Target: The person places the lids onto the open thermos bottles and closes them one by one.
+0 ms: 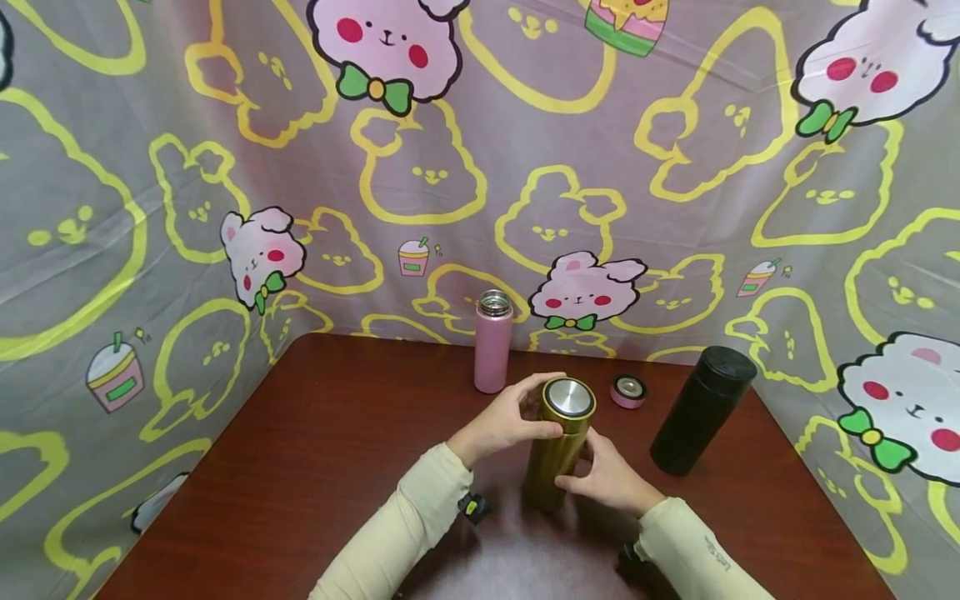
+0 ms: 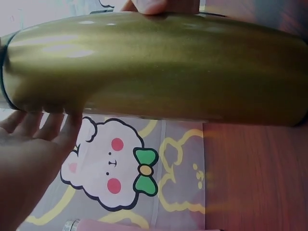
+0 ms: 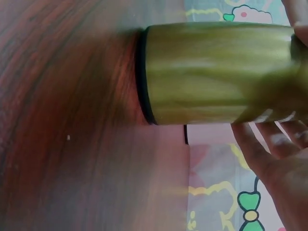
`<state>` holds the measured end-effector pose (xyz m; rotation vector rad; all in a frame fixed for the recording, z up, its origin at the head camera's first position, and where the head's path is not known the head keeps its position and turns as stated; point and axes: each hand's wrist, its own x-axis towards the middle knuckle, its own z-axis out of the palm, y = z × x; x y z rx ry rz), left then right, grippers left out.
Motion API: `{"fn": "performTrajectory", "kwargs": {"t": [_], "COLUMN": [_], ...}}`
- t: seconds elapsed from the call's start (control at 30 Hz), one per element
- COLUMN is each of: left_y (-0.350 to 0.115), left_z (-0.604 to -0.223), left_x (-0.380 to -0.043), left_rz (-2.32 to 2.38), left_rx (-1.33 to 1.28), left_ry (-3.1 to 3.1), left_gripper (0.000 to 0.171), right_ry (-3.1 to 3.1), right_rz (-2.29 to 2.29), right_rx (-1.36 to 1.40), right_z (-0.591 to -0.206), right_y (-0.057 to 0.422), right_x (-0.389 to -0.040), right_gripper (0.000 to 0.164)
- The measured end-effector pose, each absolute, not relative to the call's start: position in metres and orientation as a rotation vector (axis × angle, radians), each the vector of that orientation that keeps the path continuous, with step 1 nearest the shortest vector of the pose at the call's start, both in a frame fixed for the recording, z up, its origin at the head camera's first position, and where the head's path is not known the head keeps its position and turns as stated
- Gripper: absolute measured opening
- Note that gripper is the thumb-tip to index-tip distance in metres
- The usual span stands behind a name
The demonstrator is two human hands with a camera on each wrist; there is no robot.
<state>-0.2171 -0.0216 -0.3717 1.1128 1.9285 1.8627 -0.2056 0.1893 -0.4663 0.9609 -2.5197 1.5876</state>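
Observation:
A gold thermos flask (image 1: 553, 467) with a silver-topped lid (image 1: 570, 397) stands upright, slightly tilted in the head view, between both hands. My left hand (image 1: 513, 423) grips it near the top, thumb across the front by the lid seam and fingers behind. Lower down, my right hand (image 1: 603, 475) holds the body from the right, its thumb on the near side. In the right wrist view the dark base ring (image 3: 144, 74) shows close over the table, and the fingers (image 3: 252, 147) curl along the flask's side. The left wrist view shows left fingertips (image 2: 72, 122) against the gold body.
A pink thermos flask (image 1: 492, 346), its mouth uncovered, stands behind the hands. Its pink lid (image 1: 627, 391) lies to the right, inner side up. A black flask (image 1: 697, 417) stands farther right on the brown table (image 1: 300, 450). Patterned cloth (image 1: 450, 167) surrounds the table's back and sides.

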Motion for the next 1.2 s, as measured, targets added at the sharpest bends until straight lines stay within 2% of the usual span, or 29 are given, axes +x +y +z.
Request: {"fn": "performTrajectory", "kwargs": {"t": [0.23,0.47,0.67,1.03,1.2], "left_y": [-0.038,-0.057,-0.076,-0.105,-0.113], "left_z": [-0.378,-0.412,-0.43,-0.443,-0.445], "left_x": [-0.222,-0.236,-0.237,-0.224,-0.219], "left_rz": [1.87,1.719,1.392,0.569,0.444], "left_rx": [1.019,0.981,0.979,0.941,0.868], "left_ry": [2.054,2.297,2.535,2.942,2.969], "left_gripper": [0.05,0.036,0.038,0.038,0.037], "right_ry": [-2.486,-2.499,-2.487,-2.533,-2.54], "right_rz": [1.574,1.594,1.61,1.436,1.396], "right_rx": [0.833,0.631,0.477,0.3,0.26], "right_z": [-0.467,-0.457,-0.442,-0.46,-0.456], "right_y": [0.186,0.182,0.179,0.189,0.185], "right_x": [-0.217,-0.226,-0.231,-0.282,-0.299], "right_gripper": [0.067,0.065,0.06,0.071,0.073]}}
